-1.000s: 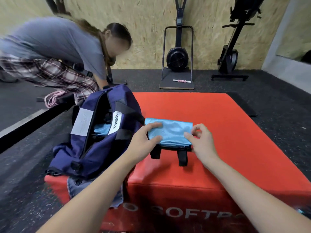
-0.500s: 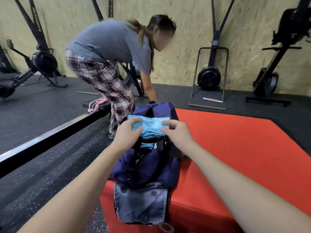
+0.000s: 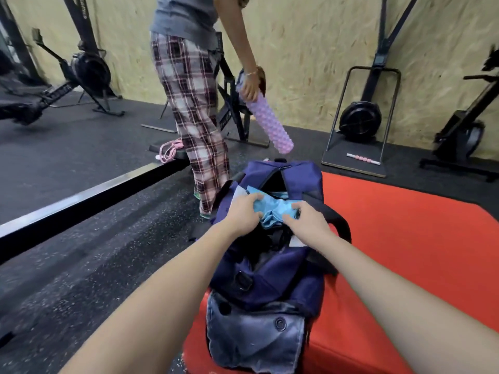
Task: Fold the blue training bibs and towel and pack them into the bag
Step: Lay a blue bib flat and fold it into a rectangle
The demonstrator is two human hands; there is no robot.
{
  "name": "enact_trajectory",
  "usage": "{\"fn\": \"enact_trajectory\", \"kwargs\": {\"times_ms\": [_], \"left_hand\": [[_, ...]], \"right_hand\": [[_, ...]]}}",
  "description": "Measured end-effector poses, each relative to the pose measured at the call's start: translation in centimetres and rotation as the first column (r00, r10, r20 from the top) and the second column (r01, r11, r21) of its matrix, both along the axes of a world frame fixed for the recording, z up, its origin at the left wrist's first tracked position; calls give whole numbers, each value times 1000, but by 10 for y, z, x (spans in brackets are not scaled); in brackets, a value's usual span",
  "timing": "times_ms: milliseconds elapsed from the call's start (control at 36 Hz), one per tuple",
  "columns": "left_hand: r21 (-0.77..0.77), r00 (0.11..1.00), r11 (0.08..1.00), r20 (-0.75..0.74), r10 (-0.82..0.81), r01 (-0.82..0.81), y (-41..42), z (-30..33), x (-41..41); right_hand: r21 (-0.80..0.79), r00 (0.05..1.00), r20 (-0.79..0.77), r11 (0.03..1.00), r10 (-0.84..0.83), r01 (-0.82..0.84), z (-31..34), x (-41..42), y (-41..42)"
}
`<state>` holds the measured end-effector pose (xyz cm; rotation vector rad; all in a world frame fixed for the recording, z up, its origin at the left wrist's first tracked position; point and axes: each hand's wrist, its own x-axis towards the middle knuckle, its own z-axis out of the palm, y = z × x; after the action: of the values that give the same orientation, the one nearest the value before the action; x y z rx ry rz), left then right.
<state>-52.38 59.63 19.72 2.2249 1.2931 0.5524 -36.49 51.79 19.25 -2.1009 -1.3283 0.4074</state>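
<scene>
Light blue bib (image 3: 272, 211), bunched, at the open mouth of the bag (image 3: 270, 279), pinched between both hands. Left hand (image 3: 244, 211) clamped on its left end, fingers curled over the cloth; right hand (image 3: 303, 221) gripping the right end, thumb on top. More blue fabric just beyond the hands, deeper inside. Bag lying lengthwise beneath the hands and forearms, on the corner of a red mat (image 3: 405, 238), black strap (image 3: 337, 225) looping just right of the right hand. Well beyond the hands, another person (image 3: 191, 103) in plaid trousers standing on the black floor (image 3: 67, 252), holding a purple roller (image 3: 270, 125) angled down.
</scene>
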Motion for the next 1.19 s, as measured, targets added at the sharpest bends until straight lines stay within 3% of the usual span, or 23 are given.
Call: {"fn": "enact_trajectory", "kwargs": {"times_ms": [111, 222, 278, 333, 389, 444, 528, 667, 861, 917, 1028, 1111, 1194], "left_hand": [[78, 994, 996, -94, 52, -45, 13, -23, 6], [222, 971, 974, -217, 99, -49, 13, -32, 1], [453, 922, 885, -285, 260, -109, 13, -33, -5], [544, 862, 809, -278, 423, -222, 7, -29, -13], [470, 816, 825, -311, 487, -313, 3, -28, -23], [358, 826, 870, -331, 457, -338, 3, -26, -30], [208, 933, 925, -104, 344, -318, 0, -9, -38], [201, 916, 916, 279, 287, -348, 4, 55, -33], [160, 866, 941, 460, 196, -298, 23, 104, -36], [136, 909, 962, 382, 170, -237, 22, 99, -39], [103, 986, 982, 64, 155, -161, 15, 63, -48], [57, 979, 978, 36, 199, -201, 3, 46, -53], [92, 970, 966, -9, 242, -241, -17, 48, -45]], "right_hand": [[24, 941, 296, 986, -166, 167, -11, 1, -10], [-61, 974, 84, 975, -210, 215, -14, 5, -13], [-43, 984, -54, 985, -167, 165, -11, 5, -15], [18, 972, -155, 983, -176, 180, -7, 6, -18], [82, 967, -178, 977, -180, 197, -5, 7, -22], [121, 974, -154, 975, -168, 187, -3, 9, -24], [235, 978, -180, 961, -103, 144, 11, 9, -25], [402, 967, -252, 904, -40, 142, 62, 12, -16], [561, 915, -401, 800, 35, 215, 109, 16, -8], [530, 919, -391, 826, 38, 192, 100, 11, -13], [314, 964, -265, 947, 16, 71, 62, 7, -27], [221, 952, -301, 975, 56, 12, 45, 6, -42], [229, 918, -371, 972, 138, -54, 43, 8, -60]]}}
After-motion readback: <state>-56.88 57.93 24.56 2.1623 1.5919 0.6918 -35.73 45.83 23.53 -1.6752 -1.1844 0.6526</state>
